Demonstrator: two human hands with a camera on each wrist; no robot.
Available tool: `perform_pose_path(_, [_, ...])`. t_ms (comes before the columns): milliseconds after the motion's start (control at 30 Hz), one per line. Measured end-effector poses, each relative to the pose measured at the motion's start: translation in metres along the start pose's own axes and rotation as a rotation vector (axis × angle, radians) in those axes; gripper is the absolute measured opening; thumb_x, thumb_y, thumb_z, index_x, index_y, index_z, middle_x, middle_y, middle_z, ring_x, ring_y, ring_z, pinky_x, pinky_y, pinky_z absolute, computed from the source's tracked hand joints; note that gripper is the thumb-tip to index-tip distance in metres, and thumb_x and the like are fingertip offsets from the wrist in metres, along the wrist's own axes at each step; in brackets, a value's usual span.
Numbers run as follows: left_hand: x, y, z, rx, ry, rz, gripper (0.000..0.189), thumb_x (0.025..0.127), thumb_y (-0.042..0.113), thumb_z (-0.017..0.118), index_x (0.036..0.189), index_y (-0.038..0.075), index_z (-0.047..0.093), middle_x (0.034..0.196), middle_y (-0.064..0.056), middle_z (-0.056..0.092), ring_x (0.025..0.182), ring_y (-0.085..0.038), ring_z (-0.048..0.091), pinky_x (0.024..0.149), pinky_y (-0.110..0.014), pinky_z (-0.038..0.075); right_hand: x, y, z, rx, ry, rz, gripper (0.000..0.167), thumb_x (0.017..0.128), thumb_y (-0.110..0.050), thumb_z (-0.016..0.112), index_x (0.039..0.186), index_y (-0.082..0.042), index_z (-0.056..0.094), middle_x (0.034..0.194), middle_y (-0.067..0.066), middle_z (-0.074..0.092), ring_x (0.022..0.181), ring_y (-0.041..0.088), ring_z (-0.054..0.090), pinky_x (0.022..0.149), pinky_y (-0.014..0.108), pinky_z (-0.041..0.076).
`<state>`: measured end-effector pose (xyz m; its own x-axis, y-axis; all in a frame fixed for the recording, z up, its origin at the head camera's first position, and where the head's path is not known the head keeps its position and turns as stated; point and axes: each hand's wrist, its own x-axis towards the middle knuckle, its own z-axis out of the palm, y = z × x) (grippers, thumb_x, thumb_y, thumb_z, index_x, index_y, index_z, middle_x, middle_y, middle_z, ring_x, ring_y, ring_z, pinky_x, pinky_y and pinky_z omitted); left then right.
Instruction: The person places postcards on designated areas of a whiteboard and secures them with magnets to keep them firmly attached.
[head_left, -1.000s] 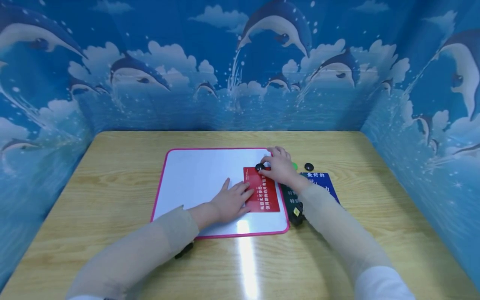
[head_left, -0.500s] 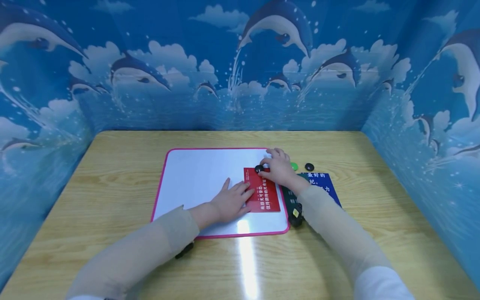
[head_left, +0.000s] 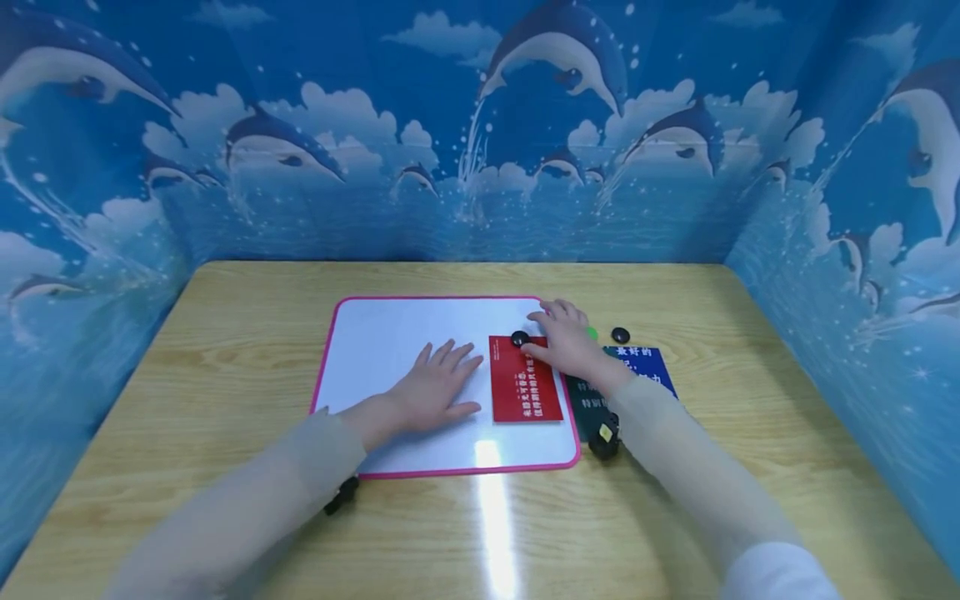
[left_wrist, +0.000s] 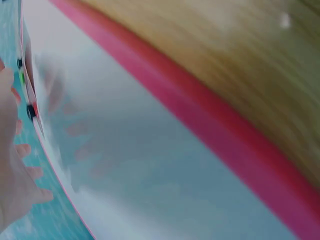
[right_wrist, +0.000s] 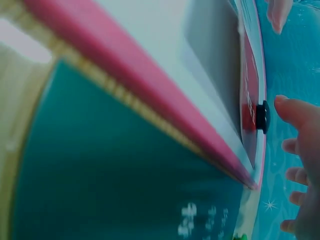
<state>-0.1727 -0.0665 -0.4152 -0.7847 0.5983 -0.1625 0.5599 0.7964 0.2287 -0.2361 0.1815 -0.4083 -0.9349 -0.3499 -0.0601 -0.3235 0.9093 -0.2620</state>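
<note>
A red card (head_left: 513, 387) with white Chinese characters lies on the pink-edged whiteboard (head_left: 397, 342), near its right side. At the card's top edge sits a round black magnet (head_left: 520, 338). My right hand (head_left: 568, 340) hovers just right of that magnet, thumb and fingers spread; in the right wrist view the thumb (right_wrist: 290, 111) is apart from the magnet (right_wrist: 262, 117). Over the board, left of the card, my left hand (head_left: 429, 393) has its fingers extended and holds nothing. Whether its palm touches the board cannot be told.
Right of the board lie a dark green card (head_left: 587, 404) and a blue card (head_left: 651, 362), partly hidden by the right arm. Behind them are a green magnet (head_left: 592, 333) and another black magnet (head_left: 620, 335) on the wooden table (head_left: 247, 333). A dolphin-print curtain (head_left: 450, 208) surrounds the table.
My left hand has lifted off the red card and moved left. My right hand has let go of the black magnet and drawn slightly right; the magnet stays on the card.
</note>
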Motion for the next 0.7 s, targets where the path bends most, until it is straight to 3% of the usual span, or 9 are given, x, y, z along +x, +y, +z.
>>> perform_pose_path(333, [-0.042,-0.057,0.001,-0.026,0.129,-0.034,0.075,0.09,0.053,0.051,0.147,0.009,0.029,0.152,-0.017,0.027,0.141,-0.042,0.019,0.111,-0.064,0.014,-0.019,0.019,-0.017,-0.018,0.035,-0.012,0.063,0.086,-0.043,0.063,0.136,-0.007,0.047,0.147,0.019,0.033,0.139,0.04,0.019,0.112,0.06,0.016])
perform_pose_path(700, [-0.084,-0.098,0.011,-0.023,0.142,-0.147,0.077,0.09,0.051,0.052,0.146,0.004,0.028,0.151,-0.022,0.026,0.139,-0.048,0.016,0.108,-0.068,0.012,-0.06,0.064,-0.023,-0.017,0.029,0.058,0.068,0.085,-0.042,0.065,0.138,-0.007,0.042,0.146,0.023,0.031,0.137,0.044,0.02,0.108,0.064,0.018])
